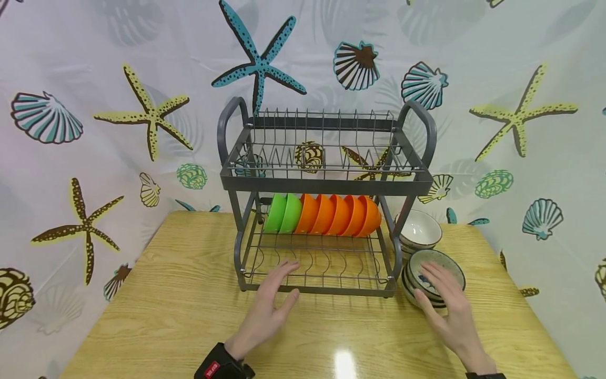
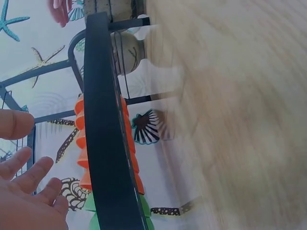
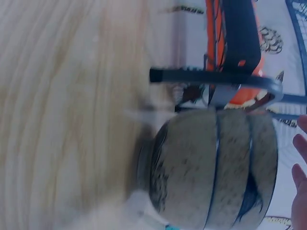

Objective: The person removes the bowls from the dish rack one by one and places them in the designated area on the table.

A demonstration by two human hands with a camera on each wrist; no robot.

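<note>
My left hand [image 1: 265, 310] hovers in front of the dish rack [image 1: 312, 184], fingers extended and nothing held; the left wrist view shows it by the rack's front bar [image 2: 103, 120]. Over the front stack of speckled grey bowls [image 1: 437, 268] is my right hand [image 1: 452, 310], fingers spread and loosely bent. The right wrist view has that hand [image 3: 300, 191] at its edge, beside the stacked bowls [image 3: 192, 167]; whether it touches them in the head view I cannot tell. On the lower tier, two green bowls [image 1: 284, 213] and several orange bowls [image 1: 336, 215] stand on edge in a row.
Behind the speckled stack, a second stack topped by a white-lined bowl [image 1: 421, 229] stands close against the rack's right side. The upper tier [image 1: 322, 147] is wire with raised side handles. A patterned cloth [image 1: 142, 52] hangs behind the wooden table [image 1: 165, 316].
</note>
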